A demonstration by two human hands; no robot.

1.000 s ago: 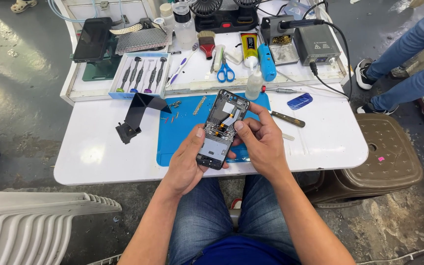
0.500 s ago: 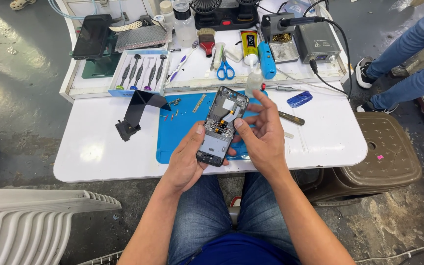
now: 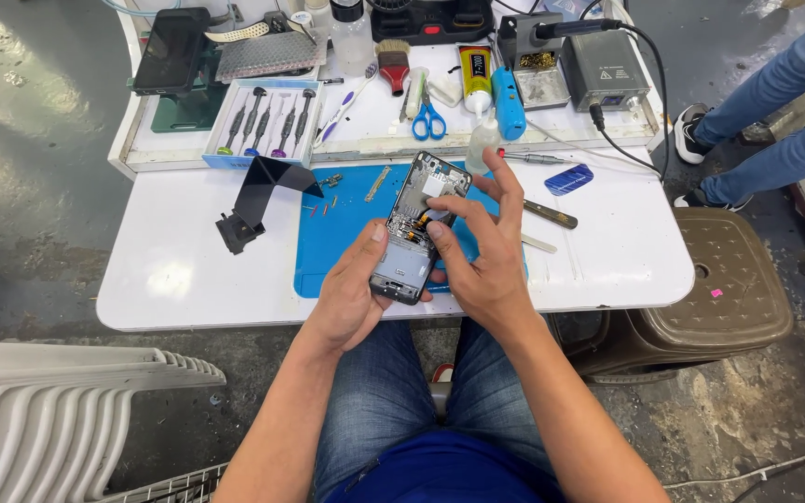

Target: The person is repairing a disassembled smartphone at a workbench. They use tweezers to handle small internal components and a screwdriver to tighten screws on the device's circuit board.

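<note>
The left hand (image 3: 351, 293) is grasping an opened phone (image 3: 418, 226), back cover off and circuitry showing, holding it tilted at the centre of the frame above a blue work mat (image 3: 337, 247) on the white desk (image 3: 170, 270). The right hand (image 3: 482, 256) is not clenched; its fingers are spreading over the phone's middle, fingertips touching the exposed parts and hiding the right edge. A bent black cover piece (image 3: 258, 196) is lying left of the mat, with small screws (image 3: 323, 207) scattered on the mat just beside it. A screwdriver set (image 3: 261, 121) is sitting on the raised tray in the upper left, with blue scissors (image 3: 429, 116) and a brush (image 3: 393, 63) at upper centre. A brown plastic stool (image 3: 710, 298) is standing at the right, and another person's jeans-clad legs (image 3: 775, 102) are showing in the upper right corner.
</note>
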